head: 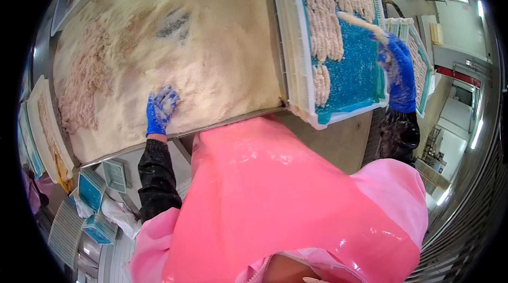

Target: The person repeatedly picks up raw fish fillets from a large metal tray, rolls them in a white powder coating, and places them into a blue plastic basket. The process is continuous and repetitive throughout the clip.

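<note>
My left hand (162, 109), in a blue glove coated with crumbs, rests with its fingers on pale breading (222, 84) spread across a metal-edged table. My right hand (397, 70), also blue-gloved and crumb-coated, grips one end of a long breaded strip (359, 21) over a white plastic crate (349, 111). The strip's far end reaches toward rows of similar breaded strips (323, 13) that lie close together on the crate's blue mesh liner (353, 68). Pinkish raw strips of meat or fish (85, 80) lie heaped on the breading at the left.
The table's metal edge (182, 135) runs in front of me. Another crate with strips (416, 56) stands beyond my right hand. A white tray (47, 124) lies beyond the table's left edge, and a grey basket (59, 13) stands at the top left. Blue-lined crates (91, 191) stand low at the left.
</note>
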Action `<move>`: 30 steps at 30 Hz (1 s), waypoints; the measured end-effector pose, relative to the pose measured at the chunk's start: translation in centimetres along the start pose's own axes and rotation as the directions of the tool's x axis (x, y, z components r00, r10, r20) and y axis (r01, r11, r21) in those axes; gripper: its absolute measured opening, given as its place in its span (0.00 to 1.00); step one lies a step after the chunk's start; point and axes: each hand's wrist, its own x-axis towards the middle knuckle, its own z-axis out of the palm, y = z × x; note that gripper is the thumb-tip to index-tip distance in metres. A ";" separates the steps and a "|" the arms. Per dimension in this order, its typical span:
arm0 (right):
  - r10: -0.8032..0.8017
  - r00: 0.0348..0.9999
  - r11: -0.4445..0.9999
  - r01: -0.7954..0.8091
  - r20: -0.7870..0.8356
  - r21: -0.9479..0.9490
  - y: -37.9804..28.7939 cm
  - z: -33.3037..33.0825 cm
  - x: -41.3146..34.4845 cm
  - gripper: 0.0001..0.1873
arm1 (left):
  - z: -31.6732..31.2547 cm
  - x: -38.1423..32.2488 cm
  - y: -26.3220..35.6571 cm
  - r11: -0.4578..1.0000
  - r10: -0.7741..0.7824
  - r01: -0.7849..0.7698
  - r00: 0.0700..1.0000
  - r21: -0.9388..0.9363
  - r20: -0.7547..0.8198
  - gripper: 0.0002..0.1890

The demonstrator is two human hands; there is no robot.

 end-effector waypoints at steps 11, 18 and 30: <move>-0.391 0.920 0.217 0.131 0.037 -0.967 18.6 -15.0 6.3 0.27 | -1.3 1.0 -0.3 0.980 0.087 -0.075 0.995 0.186 -0.057 0.30; -0.456 0.885 0.286 0.242 0.090 -0.927 21.2 -17.1 2.6 0.38 | -0.4 0.9 -0.8 0.982 0.099 -0.083 0.991 0.169 -0.092 0.28; -0.471 0.859 0.516 0.084 -0.200 -0.852 19.2 -13.4 16.9 0.40 | -0.4 1.0 0.1 0.976 0.063 -0.051 0.997 0.210 -0.052 0.27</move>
